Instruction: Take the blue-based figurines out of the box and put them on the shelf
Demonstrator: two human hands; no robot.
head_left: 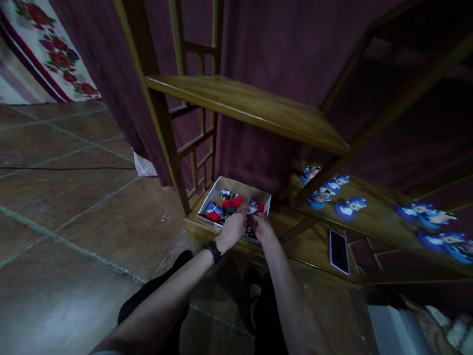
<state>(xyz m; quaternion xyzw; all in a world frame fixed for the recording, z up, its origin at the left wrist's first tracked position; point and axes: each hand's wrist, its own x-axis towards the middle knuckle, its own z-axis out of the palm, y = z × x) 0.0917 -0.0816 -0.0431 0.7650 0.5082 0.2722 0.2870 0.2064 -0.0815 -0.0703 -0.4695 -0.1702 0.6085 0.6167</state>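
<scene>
A shallow white cardboard box point(221, 183) sits on the lowest wooden shelf point(314, 246) and holds several small red, blue and dark toys. My left hand point(233, 225), with a black wristband, and my right hand point(261, 226) meet at the box's near edge. Both have their fingers curled together around a small blue and white toy figure point(252, 209). Which hand carries its weight I cannot tell.
A black phone point(339, 251) lies flat on the same shelf to the right. Several blue figurines point(349, 207) lie on the shelf above at right. A bare wooden shelf point(251, 103) overhangs the box. Brown tiled floor point(66, 207) spreads left; dark red curtain behind.
</scene>
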